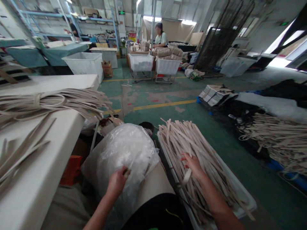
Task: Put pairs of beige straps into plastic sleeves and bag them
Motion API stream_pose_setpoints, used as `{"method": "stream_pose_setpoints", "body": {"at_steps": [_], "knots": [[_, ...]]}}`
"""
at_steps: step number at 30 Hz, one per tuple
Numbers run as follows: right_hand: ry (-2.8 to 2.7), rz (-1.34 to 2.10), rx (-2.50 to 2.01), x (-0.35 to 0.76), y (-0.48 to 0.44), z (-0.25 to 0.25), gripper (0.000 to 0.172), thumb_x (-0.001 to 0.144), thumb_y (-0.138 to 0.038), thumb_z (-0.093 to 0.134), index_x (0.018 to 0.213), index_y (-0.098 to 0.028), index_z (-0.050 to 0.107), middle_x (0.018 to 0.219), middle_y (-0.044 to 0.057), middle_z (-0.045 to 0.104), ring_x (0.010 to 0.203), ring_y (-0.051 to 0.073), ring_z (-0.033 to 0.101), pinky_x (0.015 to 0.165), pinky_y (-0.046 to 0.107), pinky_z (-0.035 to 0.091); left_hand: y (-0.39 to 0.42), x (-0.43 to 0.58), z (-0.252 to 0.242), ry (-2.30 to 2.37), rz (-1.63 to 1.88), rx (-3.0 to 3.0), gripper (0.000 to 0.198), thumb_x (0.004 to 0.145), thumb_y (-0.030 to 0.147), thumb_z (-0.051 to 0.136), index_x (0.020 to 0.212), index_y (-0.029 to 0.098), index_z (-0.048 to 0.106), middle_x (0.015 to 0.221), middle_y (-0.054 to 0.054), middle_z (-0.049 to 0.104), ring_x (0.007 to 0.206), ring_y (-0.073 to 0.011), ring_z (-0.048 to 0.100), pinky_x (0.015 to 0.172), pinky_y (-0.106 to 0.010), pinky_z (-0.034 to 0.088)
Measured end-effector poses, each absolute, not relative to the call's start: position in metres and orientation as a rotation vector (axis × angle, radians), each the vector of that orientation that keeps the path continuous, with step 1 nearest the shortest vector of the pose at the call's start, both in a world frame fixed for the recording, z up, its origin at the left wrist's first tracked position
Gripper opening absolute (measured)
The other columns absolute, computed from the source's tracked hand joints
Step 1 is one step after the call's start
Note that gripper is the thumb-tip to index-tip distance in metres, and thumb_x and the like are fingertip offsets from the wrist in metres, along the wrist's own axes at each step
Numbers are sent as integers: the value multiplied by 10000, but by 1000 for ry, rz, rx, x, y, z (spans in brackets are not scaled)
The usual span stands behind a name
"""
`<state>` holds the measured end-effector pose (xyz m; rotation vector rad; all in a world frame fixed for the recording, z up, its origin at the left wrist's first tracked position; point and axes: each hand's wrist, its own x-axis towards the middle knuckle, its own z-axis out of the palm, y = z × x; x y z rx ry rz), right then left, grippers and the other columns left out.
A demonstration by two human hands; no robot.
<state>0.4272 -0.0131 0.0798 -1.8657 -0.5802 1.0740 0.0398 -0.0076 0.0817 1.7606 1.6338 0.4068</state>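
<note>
Two hands [116,183] [193,166], one bag [130,143], one tub [250,204]

Left hand [117,182] is showing against plastic bag [127,143], fingers forming loose fist; left forearm [102,209] is slanting upward toward bag. Right hand [192,164] is extending forward, right of bag, fingers partly bent; right forearm [216,199] is angling leftward toward bag.

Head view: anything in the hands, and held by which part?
Left hand: a small beige piece, held part unclear. Right hand: cannot tell whether it holds the curled strip beneath.
</note>
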Motion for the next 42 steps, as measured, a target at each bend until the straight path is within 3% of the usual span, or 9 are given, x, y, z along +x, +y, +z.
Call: {"method": "stream_pose_setpoints", "body": {"at_steps": [3,8,11,14,17,23,32,38,42], "knots": [[-708,1270,-1755,393,-6,100,410,735,-441,645,977,-118,711,632,31,646,471,103,510,409,181,409,-19,30,102,1574,559,1642,297,906,391,447,860,187,658,807,-66,762,789,-217,717,733,-286,538],[-1050,1939,-1337,312,-4,137,511,799,-585,576,942,-124,742,529,2,602,353,57,332,383,190,412,-52,8,136,1376,995,1567,329,785,488,646,969,234,745,1010,-78,770,978,-277,697,883,-342,544],[-1177,2301,-1058,259,-11,151,597,797,-685,532,936,-145,743,492,-15,591,314,54,313,384,203,436,-67,3,155,1278,1018,1698,281,794,454,655,975,270,767,1023,-76,760,940,-277,700,832,-334,566],[-1181,2417,-993,215,-16,159,634,684,-782,576,741,-165,710,466,-13,576,312,76,365,362,227,426,-76,2,171,1230,1019,1748,310,832,484,608,1023,296,763,1085,-80,743,980,-291,688,835,-346,567],[-1174,2327,-1040,189,-13,170,534,658,-709,654,607,-177,645,458,-12,543,368,107,439,365,225,392,-80,-1,181,1162,1030,1816,438,851,585,514,1096,303,744,1139,-92,724,1031,-317,667,881,-381,551],[-1253,1991,-1096,171,12,204,208,692,-363,719,767,-168,729,468,-49,500,402,81,405,382,191,332,-84,-7,191,1222,1058,1639,411,837,584,532,1026,305,766,1125,-82,725,1029,-322,657,894,-395,541],[-1573,1501,-1096,171,58,250,320,755,-455,693,770,-136,703,448,-55,510,388,70,437,391,179,369,-71,-23,147,1304,1138,1234,452,719,667,624,729,241,773,898,-70,770,926,-311,685,873,-362,543],[-1804,1593,-1059,161,55,256,275,784,-409,674,793,-136,702,450,-58,519,392,73,468,408,176,392,-46,-41,145,1519,1194,1055,587,686,609,695,1136,233,704,1179,-73,722,1193,-324,590,1018,-425,467],[-1893,1642,-1041,145,47,250,210,785,-331,681,695,-144,646,468,-61,532,398,67,461,412,174,377,-38,-31,178,1353,1172,1230,499,696,555,709,1063,217,741,1098,-81,745,1093,-314,636,965,-397,494]]}}
